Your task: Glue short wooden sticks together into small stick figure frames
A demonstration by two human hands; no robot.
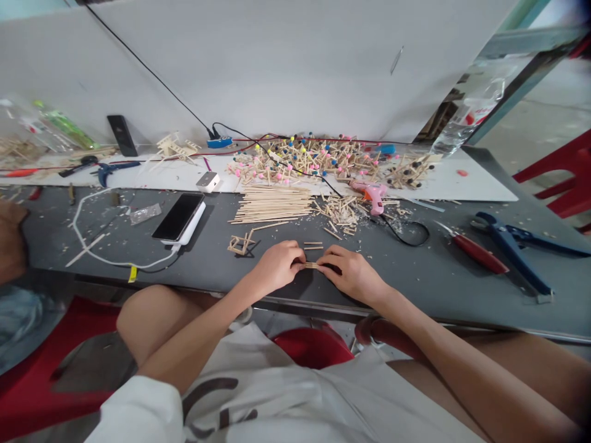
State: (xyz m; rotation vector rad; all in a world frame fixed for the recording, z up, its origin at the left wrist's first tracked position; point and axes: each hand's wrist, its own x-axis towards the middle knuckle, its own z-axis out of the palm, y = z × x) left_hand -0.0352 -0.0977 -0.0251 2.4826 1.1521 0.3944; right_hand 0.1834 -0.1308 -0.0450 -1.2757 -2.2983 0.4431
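Near the table's front edge, my left hand (279, 266) and my right hand (347, 271) pinch opposite ends of a few short wooden sticks (311, 265) held side by side. The fingertips cover the ends of these sticks. Just beyond them, a small pair of short sticks (313, 245) lies on the dark tabletop. To the left of my left hand sits a small frame glued from sticks (240, 244). Farther back lie a row of long thin sticks (272, 204) and a heap of short cut pieces (340, 212).
A pink glue gun (375, 195) rests behind the cut pieces. On the right are a red-handled knife (480, 251) and blue cutters (512, 246). A phone (179, 218) on a white power bank is at left. Colour-tipped sticks (305, 157) pile along the wall.
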